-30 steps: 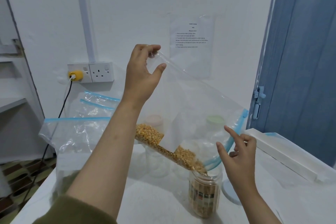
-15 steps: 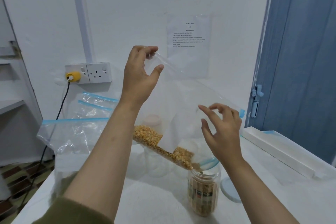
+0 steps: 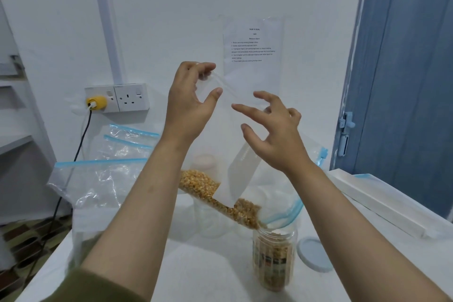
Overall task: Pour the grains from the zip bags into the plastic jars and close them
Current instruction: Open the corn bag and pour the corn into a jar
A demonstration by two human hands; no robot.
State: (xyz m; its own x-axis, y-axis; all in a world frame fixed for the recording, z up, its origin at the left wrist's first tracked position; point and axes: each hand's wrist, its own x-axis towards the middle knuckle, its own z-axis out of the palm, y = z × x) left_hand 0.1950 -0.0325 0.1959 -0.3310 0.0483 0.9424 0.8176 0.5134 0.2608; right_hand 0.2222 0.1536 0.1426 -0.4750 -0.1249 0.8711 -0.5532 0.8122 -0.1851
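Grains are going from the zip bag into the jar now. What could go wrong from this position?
1. Only the left hand pinches the zip bag, at its top corner; the right hand is open and grips nothing, so the bag mouth may swing off the jar and spill grains.
2. The narrow jar stands unheld, so the bag might tip it.

My left hand (image 3: 190, 103) pinches the raised corner of the zip bag (image 3: 247, 174), and its sagging film fills the air above the plastic jar (image 3: 274, 260), so the jar mouth is reachable only from the front and right. Just right of the jar lies the lid (image 3: 315, 255), with the long white box (image 3: 382, 203) beyond it. To the left, empty bags (image 3: 98, 179) crowd the wall, leaving bare tabletop (image 3: 208, 267) between my forearms.
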